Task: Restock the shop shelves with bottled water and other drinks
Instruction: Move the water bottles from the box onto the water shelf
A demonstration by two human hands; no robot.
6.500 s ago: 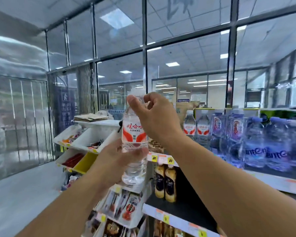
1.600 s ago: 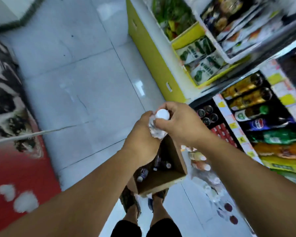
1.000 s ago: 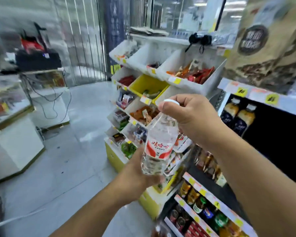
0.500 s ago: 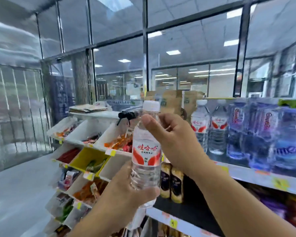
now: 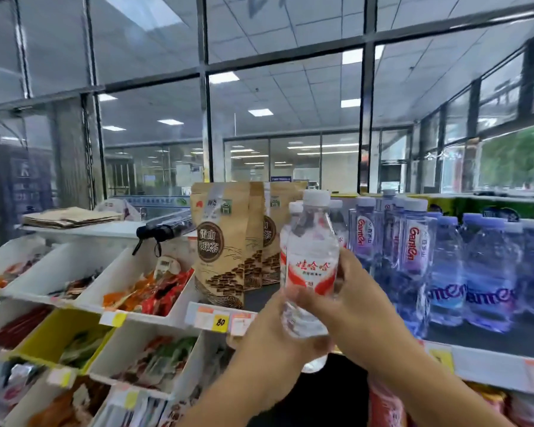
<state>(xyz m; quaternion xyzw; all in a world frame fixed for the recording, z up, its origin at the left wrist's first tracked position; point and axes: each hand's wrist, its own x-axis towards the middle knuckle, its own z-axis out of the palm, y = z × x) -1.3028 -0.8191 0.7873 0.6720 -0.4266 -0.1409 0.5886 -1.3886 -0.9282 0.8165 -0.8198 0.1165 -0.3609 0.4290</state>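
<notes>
Both hands, left hand (image 5: 275,340) and right hand (image 5: 352,303), close around an upright water bottle (image 5: 310,272); just beyond them, matching red-label bottles (image 5: 293,211) stand shelved. Placing step: next likely needs setting it beside those.

Both hands (image 5: 315,322) raised, fingers (image 5: 302,298) curled

Two hands (image 5: 290,331) hold one water bottle (image 5: 311,266); three brown tea bags (image 5: 222,241) stand behind.
</notes>
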